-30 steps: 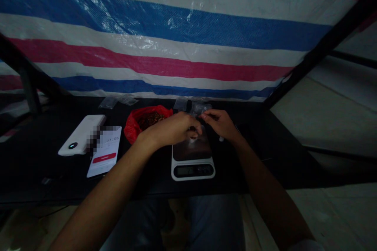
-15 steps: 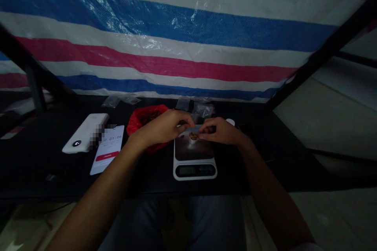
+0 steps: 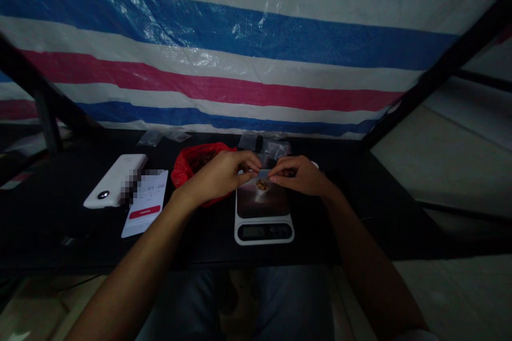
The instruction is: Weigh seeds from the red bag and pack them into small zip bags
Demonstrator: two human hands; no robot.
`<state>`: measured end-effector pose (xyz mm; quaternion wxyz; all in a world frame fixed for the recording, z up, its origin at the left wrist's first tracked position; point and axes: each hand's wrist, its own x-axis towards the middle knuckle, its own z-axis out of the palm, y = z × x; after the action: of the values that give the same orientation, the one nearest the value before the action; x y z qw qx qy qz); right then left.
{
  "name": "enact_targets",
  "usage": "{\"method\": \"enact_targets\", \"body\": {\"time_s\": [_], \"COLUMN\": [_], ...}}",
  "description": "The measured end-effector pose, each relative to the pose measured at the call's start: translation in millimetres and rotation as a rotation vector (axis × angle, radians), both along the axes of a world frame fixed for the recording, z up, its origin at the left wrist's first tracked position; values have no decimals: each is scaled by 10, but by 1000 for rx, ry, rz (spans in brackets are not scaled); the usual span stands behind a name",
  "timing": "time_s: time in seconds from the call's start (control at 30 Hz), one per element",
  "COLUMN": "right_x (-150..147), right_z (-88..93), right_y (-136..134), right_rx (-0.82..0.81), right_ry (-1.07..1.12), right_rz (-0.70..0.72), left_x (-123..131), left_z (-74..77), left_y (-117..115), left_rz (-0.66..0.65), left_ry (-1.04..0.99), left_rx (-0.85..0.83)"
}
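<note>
A small clear cup [image 3: 263, 192] with brown pieces [image 3: 262, 185] in it stands on the dark plate of a white kitchen scale [image 3: 264, 240]. My left hand [image 3: 234, 170] reaches in just behind and left of the cup, thumb and fingers pinched together. Opposite it, my right hand [image 3: 298, 175] also has its fingertips drawn together, close to the cup's far right side. Whatever lies between the fingertips is too dark and small to make out. Left of the scale, partly behind my left forearm, sits an open red plastic bag [image 3: 184, 165] of dark brown pieces.
A phone [image 3: 146, 200] showing a running timer and a white device [image 3: 116, 181] lie at the left. Clear plastic bags [image 3: 276, 148] lie behind the scale, with more clear bags [image 3: 151, 137] at the back left. A striped tarp [image 3: 256, 80] closes off the back of the black table.
My left hand's fingers have closed together, and both hands have moved slightly closer to each other above the scale's far edge. A small brown piece on the plate's left no longer shows.
</note>
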<state>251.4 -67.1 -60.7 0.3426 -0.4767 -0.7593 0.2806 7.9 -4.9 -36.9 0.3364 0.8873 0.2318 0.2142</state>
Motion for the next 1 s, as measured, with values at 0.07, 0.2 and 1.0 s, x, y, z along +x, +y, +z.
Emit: {"method": "enact_targets", "body": {"time_s": [0.07, 0.2, 1.0], "right_x": [-26, -5, -17], "right_z": [4, -6, -63], "right_y": [-10, -3, 54], "right_rx": [13, 64, 25], "right_ry": [14, 116, 89], "right_rz": [-12, -167, -279], "left_x": [16, -109, -486], "left_z": [53, 138, -192], "left_y": [-32, 44, 446], "left_rz": [-31, 72, 186], "left_ry": [18, 155, 591], "left_rx": [21, 164, 152]}}
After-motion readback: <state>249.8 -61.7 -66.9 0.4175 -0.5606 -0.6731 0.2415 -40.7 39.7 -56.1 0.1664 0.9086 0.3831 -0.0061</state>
